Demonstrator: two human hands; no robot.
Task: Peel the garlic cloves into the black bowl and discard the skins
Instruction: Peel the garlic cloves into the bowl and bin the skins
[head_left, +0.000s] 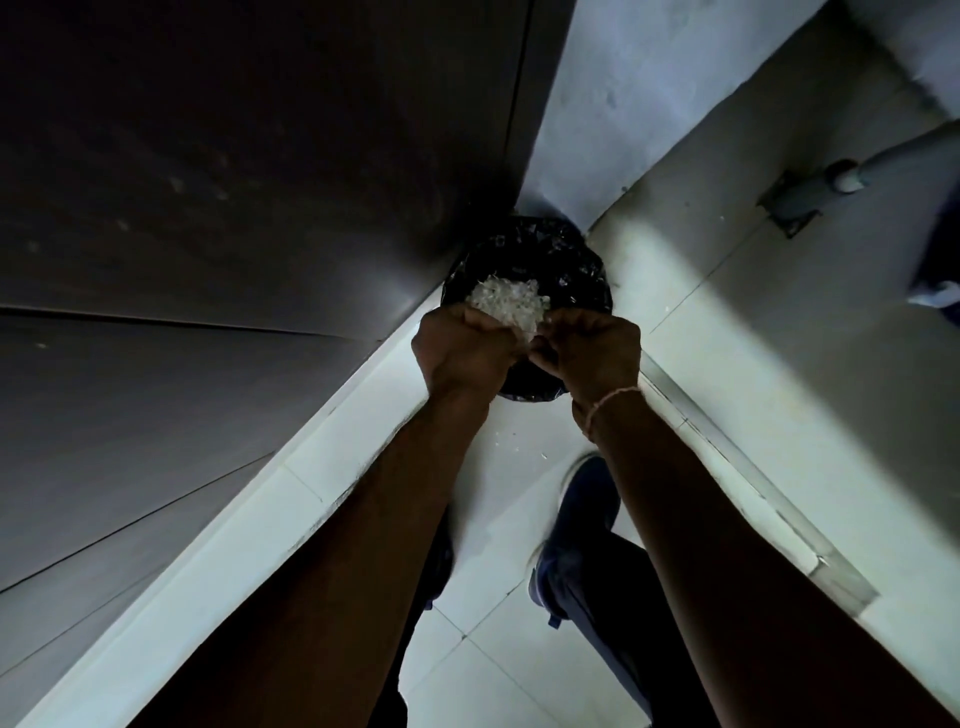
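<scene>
A heap of white garlic skins (506, 304) sits between my two hands, directly over a bin lined with a black plastic bag (566, 260) that stands in a floor corner. My left hand (465, 351) curls around the left side of the heap. My right hand (592, 353), with a thin band on its wrist, curls around the right side. Both hands hold the skins together above the bin's opening. The black bowl and the garlic cloves are not in view.
A dark wall panel (234, 208) rises on the left and a pale wall (649, 78) behind the bin. A few skin flakes (511, 441) lie on the white tiled floor. My blue shoe (582, 519) stands below the bin. A grey pipe fitting (810, 192) is at the right.
</scene>
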